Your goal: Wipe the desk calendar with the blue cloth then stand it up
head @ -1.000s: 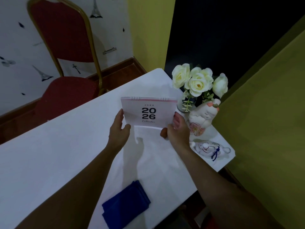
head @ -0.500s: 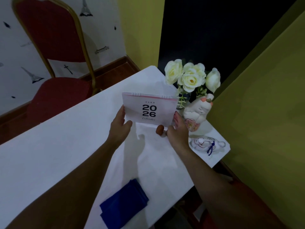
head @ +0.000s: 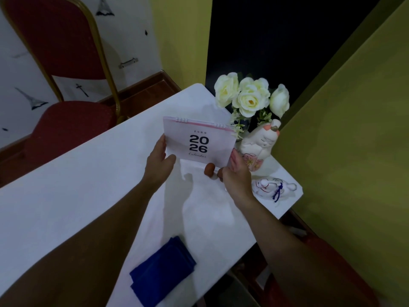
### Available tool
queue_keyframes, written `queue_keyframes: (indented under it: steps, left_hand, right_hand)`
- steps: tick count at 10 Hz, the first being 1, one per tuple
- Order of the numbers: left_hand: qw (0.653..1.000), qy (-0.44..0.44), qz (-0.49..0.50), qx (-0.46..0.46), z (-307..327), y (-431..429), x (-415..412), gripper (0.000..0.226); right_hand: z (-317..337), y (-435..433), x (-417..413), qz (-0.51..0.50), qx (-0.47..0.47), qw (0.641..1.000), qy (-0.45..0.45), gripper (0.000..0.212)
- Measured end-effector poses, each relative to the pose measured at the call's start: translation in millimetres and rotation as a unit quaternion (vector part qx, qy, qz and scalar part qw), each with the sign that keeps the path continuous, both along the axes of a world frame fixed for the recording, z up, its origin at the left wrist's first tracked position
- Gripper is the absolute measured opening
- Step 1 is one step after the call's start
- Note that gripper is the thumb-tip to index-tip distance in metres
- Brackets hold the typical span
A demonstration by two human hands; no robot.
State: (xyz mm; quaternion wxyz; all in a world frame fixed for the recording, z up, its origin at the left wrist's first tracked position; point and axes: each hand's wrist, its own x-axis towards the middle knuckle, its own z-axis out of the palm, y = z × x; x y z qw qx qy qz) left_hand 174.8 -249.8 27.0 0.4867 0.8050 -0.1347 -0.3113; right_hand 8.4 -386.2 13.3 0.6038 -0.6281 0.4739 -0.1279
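The desk calendar (head: 199, 140), pale pink with "2026" in black and a wire binding on top, stands upright on the white table (head: 77, 185) toward its far right end. My left hand (head: 158, 162) grips its lower left edge. My right hand (head: 234, 173) grips its lower right corner, thumb tucked under the front. The folded blue cloth (head: 162, 274) lies flat near the table's front edge, apart from both hands.
White artificial roses (head: 250, 96) and a ceramic cat figure (head: 261, 145) stand just right of the calendar. A small ceramic ornament with a blue cord (head: 272, 187) lies by the table's right corner. A red chair (head: 59, 85) is behind the table at left.
Both hands stay on the calendar's lower corners. The calendar sits slightly more upright and nearer the table. The cloth has not moved.
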Motion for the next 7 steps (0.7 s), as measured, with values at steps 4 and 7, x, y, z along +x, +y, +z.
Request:
queue_keyframes:
  steps: [4,7]
  left_hand:
    - [1.000,-0.008,-0.011,-0.003,-2,-3,2,0.081]
    - [0.998,0.002,0.013,0.063,2,12,-1,0.076]
  right_hand:
    - [1,3,-1,-0.013,-0.004,1.000,-0.017,0.083]
    - [14,19,-6,-0.071,-0.058,0.995,-0.027,0.064]
